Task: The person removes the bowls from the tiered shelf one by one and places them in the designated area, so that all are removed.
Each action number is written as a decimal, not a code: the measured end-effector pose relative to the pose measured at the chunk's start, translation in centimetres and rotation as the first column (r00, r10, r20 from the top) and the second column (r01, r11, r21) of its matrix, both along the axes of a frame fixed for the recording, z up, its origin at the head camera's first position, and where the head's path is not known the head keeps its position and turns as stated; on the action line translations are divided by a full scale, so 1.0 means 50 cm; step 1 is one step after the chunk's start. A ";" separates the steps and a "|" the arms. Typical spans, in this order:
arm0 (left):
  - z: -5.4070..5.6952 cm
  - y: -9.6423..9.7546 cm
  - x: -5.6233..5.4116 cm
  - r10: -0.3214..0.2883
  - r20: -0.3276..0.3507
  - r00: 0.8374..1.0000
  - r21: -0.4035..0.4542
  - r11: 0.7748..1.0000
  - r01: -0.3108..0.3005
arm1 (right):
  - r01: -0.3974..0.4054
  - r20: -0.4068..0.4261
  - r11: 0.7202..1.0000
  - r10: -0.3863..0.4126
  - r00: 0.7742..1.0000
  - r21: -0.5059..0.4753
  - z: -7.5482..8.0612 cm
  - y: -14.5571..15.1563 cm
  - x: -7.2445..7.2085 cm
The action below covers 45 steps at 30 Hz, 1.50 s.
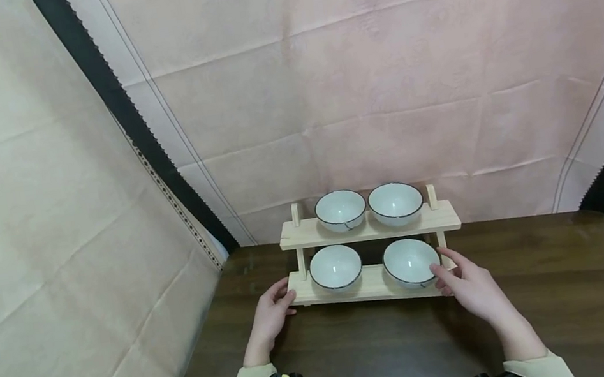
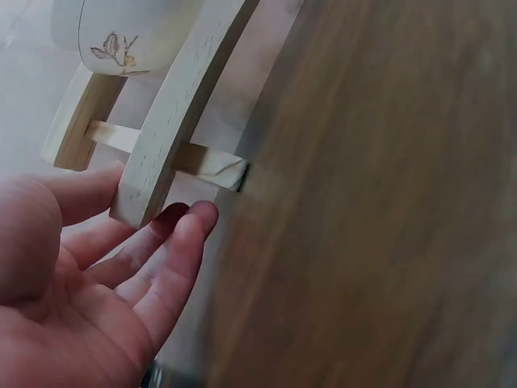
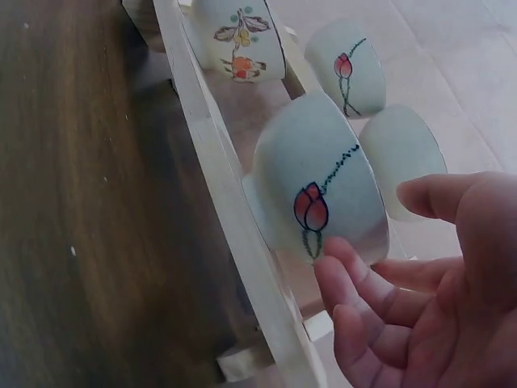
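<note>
A two-tier light wooden rack [image 1: 377,290] stands on the table with two white bowls on each tier. At the left end of the lower shelf [image 2: 161,153], my left hand [image 1: 270,312] holds the board, thumb over it and fingers below. My right hand [image 1: 469,287] grips the lower right bowl [image 1: 411,261] at its right side, thumb at the dark rim. That bowl bears a red flower bud [image 3: 311,208] in the right wrist view. Beside it sits the lower left bowl [image 1: 336,267], painted with leaves and orange fruit.
On the upper tier are the upper left bowl [image 1: 340,210] and upper right bowl [image 1: 395,203]. The dark brown wooden table [image 1: 384,357] spreads in front of the rack. Pale creased cloth [image 1: 379,74] hangs behind, and another pale sheet [image 1: 55,249] covers the left side.
</note>
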<state>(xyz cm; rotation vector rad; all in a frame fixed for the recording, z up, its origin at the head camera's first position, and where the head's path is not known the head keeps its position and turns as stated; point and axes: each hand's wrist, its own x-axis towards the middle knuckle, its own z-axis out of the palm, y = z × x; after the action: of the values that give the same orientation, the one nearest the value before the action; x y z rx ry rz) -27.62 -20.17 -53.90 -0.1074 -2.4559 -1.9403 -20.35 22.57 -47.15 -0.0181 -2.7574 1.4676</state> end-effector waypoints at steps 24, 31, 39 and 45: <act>0.018 -0.007 -0.008 0.017 0.014 1.000 0.002 1.000 -0.017 | 0.003 0.071 0.983 0.010 0.997 -0.185 -0.001 -0.018 -0.012; 0.027 -0.010 -0.007 0.016 0.020 1.000 0.008 1.000 -0.016 | 0.002 0.076 0.978 0.014 0.997 -0.208 -0.003 -0.022 -0.018; 0.019 -0.010 -0.004 0.012 0.012 1.000 0.010 1.000 -0.012 | 0.008 0.074 0.977 0.008 0.997 -0.215 -0.005 -0.022 -0.019; 0.015 -0.010 -0.002 0.004 0.007 1.000 0.008 1.000 -0.004 | 0.016 0.087 0.970 0.005 0.996 -0.241 -0.010 -0.023 -0.012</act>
<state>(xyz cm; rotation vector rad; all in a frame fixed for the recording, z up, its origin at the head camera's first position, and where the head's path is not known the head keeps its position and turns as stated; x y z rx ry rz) -27.70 -20.69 -53.15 -0.0960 -2.4502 -1.9528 -20.93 21.42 -47.64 -0.0947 -2.6202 1.8334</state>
